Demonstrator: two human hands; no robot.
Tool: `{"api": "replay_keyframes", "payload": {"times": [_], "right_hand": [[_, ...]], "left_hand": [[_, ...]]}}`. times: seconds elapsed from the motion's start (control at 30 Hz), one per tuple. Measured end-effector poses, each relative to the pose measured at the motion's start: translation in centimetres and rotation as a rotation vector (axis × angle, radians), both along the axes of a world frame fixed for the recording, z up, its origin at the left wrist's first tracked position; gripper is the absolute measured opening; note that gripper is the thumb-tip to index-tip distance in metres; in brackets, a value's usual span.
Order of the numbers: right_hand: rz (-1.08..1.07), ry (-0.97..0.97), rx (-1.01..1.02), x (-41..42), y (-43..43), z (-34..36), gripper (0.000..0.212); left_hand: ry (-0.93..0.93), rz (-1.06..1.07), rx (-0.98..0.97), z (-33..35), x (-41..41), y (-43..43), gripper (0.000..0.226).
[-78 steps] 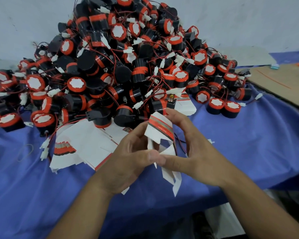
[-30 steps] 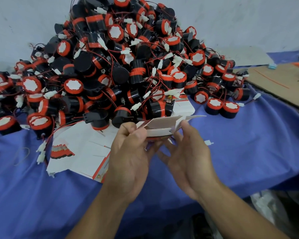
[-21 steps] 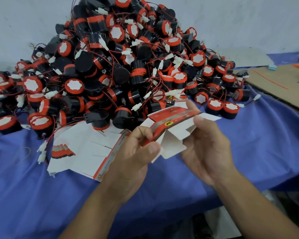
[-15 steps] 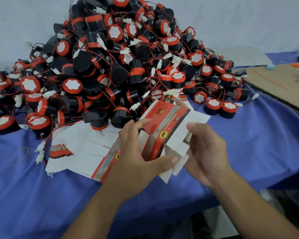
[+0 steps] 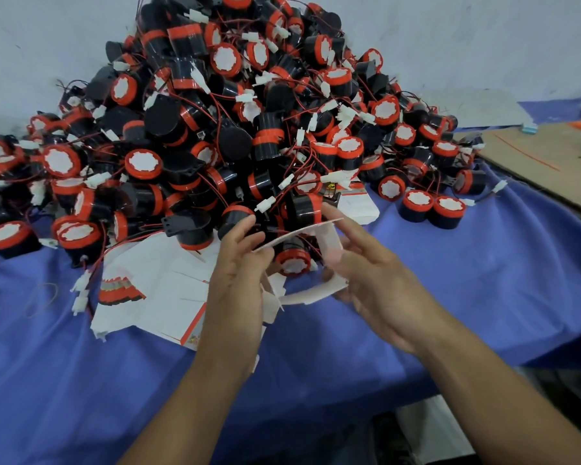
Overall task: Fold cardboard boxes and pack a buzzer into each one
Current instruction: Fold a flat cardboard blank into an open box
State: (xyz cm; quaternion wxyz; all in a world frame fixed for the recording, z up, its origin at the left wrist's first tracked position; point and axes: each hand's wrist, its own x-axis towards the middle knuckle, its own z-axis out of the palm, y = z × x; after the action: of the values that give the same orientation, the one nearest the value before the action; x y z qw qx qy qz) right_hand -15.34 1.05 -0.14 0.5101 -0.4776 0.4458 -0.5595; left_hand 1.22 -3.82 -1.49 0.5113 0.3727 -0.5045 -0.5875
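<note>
Between both hands I hold a cardboard box (image 5: 329, 253), opened into a hollow sleeve with its white inside facing me and flaps hanging at the lower left. My left hand (image 5: 239, 280) pinches its left edge. The fingers of my right hand (image 5: 366, 276) grip its right wall. Through the open sleeve a black buzzer with a red cap (image 5: 294, 260) shows on the table behind. A big heap of black-and-red buzzers (image 5: 235, 122) with red wires and white plugs rises just beyond my hands.
A pile of flat white box blanks (image 5: 155, 290) lies on the blue tablecloth (image 5: 483, 280) left of my hands. Two buzzers (image 5: 433, 209) stand apart at the heap's right. A brown cardboard sheet (image 5: 550, 166) lies far right. A white wall is behind.
The box was flat with its red printed face toward me; it has been turned and spread open into a sleeve, white inside now showing. Both hands kept hold of it.
</note>
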Motion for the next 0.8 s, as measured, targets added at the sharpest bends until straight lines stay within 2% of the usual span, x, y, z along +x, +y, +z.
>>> {"api": "replay_keyframes", "payload": {"times": [0.1, 0.2, 0.27, 0.4, 0.6, 0.73, 0.8], "right_hand": [[0.074, 0.139, 0.023, 0.2, 0.1, -0.1, 0.059], [0.026, 0.049, 0.027, 0.2, 0.3, 0.3, 0.045], [-0.005, -0.058, 0.045, 0.1, 0.3, 0.4, 0.045], [0.005, -0.132, 0.050, -0.3, 0.4, 0.6, 0.047], [-0.002, -0.063, 0.065, -0.6, 0.5, 0.6, 0.042], [-0.022, -0.079, 0.058, -0.4, 0.4, 0.3, 0.047], [-0.030, -0.093, 0.059, -0.3, 0.4, 0.2, 0.051]], "left_hand": [[0.010, -0.064, 0.006, 0.3, 0.4, 0.2, 0.037], [-0.075, -0.211, -0.077, 0.3, 0.6, 0.5, 0.034], [-0.123, -0.333, -0.139, 0.3, 0.8, 0.5, 0.034], [-0.231, -0.463, -0.309, 0.2, 1.5, 0.5, 0.061], [-0.244, -0.433, -0.321, -0.3, 1.2, 0.4, 0.075], [-0.390, -0.476, -0.465, -0.8, 0.6, 0.9, 0.098], [-0.388, -0.445, -0.521, -1.0, 0.2, 1.1, 0.096]]}}
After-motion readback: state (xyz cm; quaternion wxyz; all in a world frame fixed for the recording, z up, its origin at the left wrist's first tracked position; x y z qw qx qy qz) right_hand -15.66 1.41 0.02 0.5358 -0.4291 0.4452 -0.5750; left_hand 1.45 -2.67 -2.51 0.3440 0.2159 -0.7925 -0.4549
